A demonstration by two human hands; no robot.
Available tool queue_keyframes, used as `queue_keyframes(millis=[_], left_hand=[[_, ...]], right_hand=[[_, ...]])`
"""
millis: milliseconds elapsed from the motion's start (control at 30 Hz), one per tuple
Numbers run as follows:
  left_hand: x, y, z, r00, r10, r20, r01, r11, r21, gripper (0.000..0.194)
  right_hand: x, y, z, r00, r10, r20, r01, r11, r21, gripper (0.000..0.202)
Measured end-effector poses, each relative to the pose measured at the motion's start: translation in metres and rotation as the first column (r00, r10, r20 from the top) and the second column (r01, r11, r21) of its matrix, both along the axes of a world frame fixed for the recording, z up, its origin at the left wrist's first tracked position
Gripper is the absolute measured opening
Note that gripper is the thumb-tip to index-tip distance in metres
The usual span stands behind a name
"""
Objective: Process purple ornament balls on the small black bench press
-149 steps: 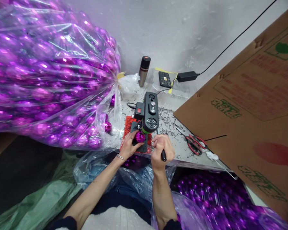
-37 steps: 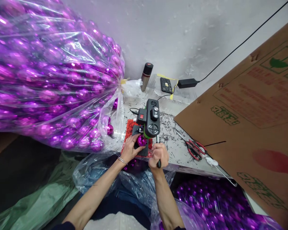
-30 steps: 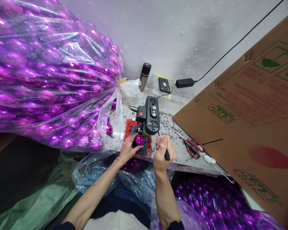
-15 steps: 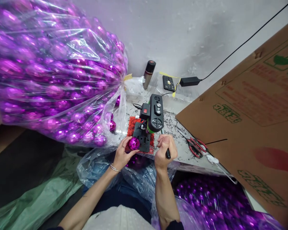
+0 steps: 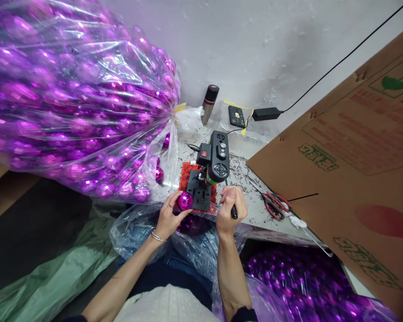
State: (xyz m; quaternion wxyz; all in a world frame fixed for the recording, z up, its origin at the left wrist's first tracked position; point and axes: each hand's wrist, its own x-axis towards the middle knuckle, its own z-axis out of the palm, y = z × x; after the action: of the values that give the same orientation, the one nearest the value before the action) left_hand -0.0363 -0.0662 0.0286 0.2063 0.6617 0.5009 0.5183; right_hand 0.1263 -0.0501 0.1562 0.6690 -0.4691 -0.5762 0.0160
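Between the thumb and fingers of my left hand (image 5: pixel 169 217) is a shiny purple faceted bauble (image 5: pixel 185 201), held at the front left edge of a black slotted base plate (image 5: pixel 201 197). That plate belongs to a small bench drill press (image 5: pixel 219 154) with a black body and a red switch. My right hand (image 5: pixel 231 209) is closed around the black-tipped lever handle (image 5: pixel 234 212) at the machine's right side. A red mat (image 5: pixel 189 169) lies under the plate. The drill's tip is partly hidden by its body.
A big clear bag of purple baubles (image 5: pixel 87 112) fills the left. Scissors (image 5: pixel 276 205) lie by a large cardboard box (image 5: pixel 349 156) on the right. A spray can (image 5: pixel 210 103), a phone (image 5: pixel 236 116) and a power adapter (image 5: pixel 266 113) are behind the machine. Black shavings litter the table.
My left hand has shifted slightly left with the bauble, away from the plate's middle. My right hand stays on the lever, almost unmoved.
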Motion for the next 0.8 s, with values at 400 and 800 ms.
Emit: queue_keyframes(millis=[400,800], left_hand=[[0.003,-0.007,0.056,0.304,0.358,0.882,0.620,0.629,-0.469,0.045],[0.008,0.001,0.100,-0.101,0.658,0.746,0.816,0.484,-0.317,0.056]], right_hand=[[0.000,-0.001,-0.002,1.000,0.004,-0.006,-0.005,1.000,-0.030,0.038],[-0.001,-0.001,-0.004,1.000,0.020,-0.017,-0.021,0.999,-0.024,0.037]])
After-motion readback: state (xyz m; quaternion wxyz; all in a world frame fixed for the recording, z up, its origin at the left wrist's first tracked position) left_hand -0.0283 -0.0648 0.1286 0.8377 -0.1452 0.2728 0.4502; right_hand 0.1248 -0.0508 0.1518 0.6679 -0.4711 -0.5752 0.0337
